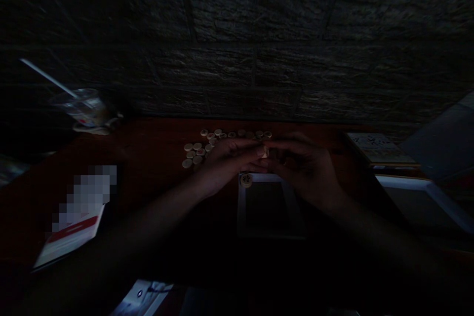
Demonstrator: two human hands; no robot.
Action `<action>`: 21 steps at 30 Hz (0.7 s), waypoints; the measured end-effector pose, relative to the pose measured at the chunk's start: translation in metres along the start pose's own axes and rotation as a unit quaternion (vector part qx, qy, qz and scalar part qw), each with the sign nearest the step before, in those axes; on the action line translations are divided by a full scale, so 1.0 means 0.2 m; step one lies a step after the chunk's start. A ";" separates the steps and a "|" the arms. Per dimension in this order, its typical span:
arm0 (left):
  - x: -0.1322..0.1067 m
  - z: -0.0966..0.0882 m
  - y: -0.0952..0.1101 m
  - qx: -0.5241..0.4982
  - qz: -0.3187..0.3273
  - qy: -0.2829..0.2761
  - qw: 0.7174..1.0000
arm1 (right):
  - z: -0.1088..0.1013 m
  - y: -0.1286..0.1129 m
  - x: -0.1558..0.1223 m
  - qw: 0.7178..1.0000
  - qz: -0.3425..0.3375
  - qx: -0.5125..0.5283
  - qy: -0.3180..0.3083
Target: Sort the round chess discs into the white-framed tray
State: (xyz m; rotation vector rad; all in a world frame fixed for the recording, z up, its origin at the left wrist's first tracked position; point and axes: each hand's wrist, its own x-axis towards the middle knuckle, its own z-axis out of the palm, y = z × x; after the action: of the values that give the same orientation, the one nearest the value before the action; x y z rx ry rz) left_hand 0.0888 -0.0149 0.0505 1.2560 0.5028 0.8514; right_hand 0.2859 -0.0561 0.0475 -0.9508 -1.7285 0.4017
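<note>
**Hands meet over a small pale piece, with loose pieces close by**

The left hand (229, 163) and right hand (303, 173) are together at the middle of the view, their fingertips (257, 150) meeting around a small pale piece (264, 152). The piece seems held between them, but shadow hides which fingers bear it, so I cannot tell how firm the hold is.

A slip here could drop the piece onto the white-edged tray (241, 207) at 6 o'clock or among the round game pieces (196, 153) at 10 to 12 o'clock. Those lie close together on the dark red counter (148, 158), so a wrist or knuckle brushing them could scatter them. Another round piece (246, 180) sits on the tray's near-left corner, right under the left hand's edge, and could be nudged off.

Farther out, a clear glass (87, 108) with a straw (48, 76) stands at 10 o'clock, before a stone wall (259, 19). A booklet (70, 242) lies at 8 o'clock, its top hidden by a blurred-out patch (85, 195). A printed card (379, 148) sits at 2 o'clock, and a second white frame (403, 182) at 3 o'clock runs out of view. The dim light leaves the markings on the pieces hard to read.
</note>
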 end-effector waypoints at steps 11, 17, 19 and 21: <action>0.00 -0.03 0.00 0.078 0.014 0.049 0.996 | -0.02 -0.01 0.00 0.995 -0.029 -0.091 -0.024; 0.00 -0.03 0.01 0.128 0.030 0.077 0.988 | -0.02 -0.01 0.00 0.995 -0.043 -0.090 -0.032; 0.00 -0.03 0.02 0.124 0.032 0.079 0.989 | -0.02 -0.02 0.00 0.995 -0.031 -0.085 -0.035; 0.01 -0.03 0.02 0.128 0.038 0.097 0.986 | -0.02 -0.02 0.00 0.996 -0.012 -0.074 -0.040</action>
State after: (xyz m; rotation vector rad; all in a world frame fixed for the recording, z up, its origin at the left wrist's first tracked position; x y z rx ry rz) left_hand 0.0844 -0.0093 0.0537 1.4417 0.7431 1.0024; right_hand 0.2885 -0.0599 0.0526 -1.0312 -1.8605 0.3038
